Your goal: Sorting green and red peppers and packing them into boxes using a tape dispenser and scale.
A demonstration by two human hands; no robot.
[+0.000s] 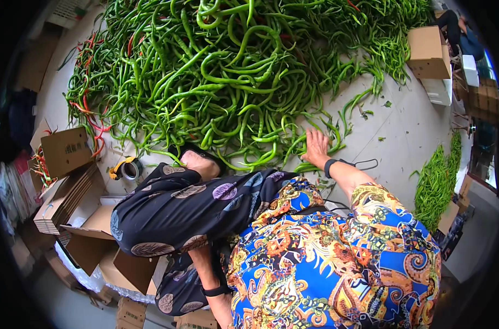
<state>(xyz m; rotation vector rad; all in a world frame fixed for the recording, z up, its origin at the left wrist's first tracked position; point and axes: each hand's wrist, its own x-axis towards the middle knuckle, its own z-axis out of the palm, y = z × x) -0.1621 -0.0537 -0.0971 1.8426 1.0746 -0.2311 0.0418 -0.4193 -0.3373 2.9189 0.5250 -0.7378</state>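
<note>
My right hand lies palm down at the near edge of a large heap of long green chili peppers, its fingers slightly apart and touching peppers. No pepper is plainly gripped in it. A dark band is round that wrist. My left forearm passes behind my bent knee, and the left hand is hidden there, near an open cardboard box. Several red chili peppers lie along the heap's left edge. My bare foot in a dark shoe touches the heap's near side.
A tape dispenser lies on the floor at left, near flattened cardboard and a box with red peppers beside it. At right are a wire loop, a smaller green pepper pile and a cardboard box. Another person sits at upper right.
</note>
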